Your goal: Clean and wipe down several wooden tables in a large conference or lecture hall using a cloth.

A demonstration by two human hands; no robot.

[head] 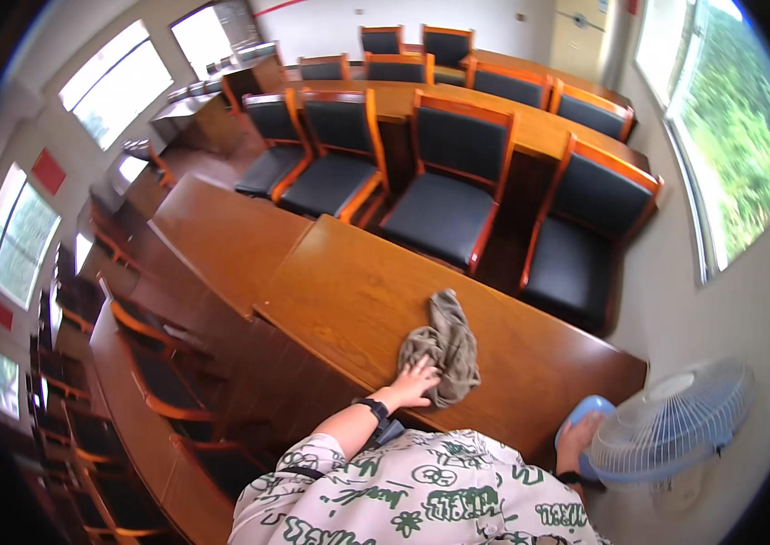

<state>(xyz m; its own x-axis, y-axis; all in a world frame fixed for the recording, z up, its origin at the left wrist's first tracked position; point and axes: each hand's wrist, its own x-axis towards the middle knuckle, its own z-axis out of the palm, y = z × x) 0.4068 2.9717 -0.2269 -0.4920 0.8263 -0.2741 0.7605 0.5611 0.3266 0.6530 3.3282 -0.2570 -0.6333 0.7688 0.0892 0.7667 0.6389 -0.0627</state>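
My left hand [418,383] rests on the near edge of a crumpled grey-brown cloth [452,351], its fingers spread over the fabric. The cloth lies on a long varnished wooden table [351,289], with one end stretched toward the far edge. A dark band circles my left wrist. Over at the right end of the table, my right hand [577,436] grips a light-blue plastic object [593,407]. The lower part of that object is hidden behind a caged fan [674,422], so its exact kind is unclear.
Wooden chairs with black padded seats [439,211] line the table's far side. Beyond them stands another long table [541,129]. The wall with an open window [732,136] closes off the right. More chairs [160,368] and tables fill the left.
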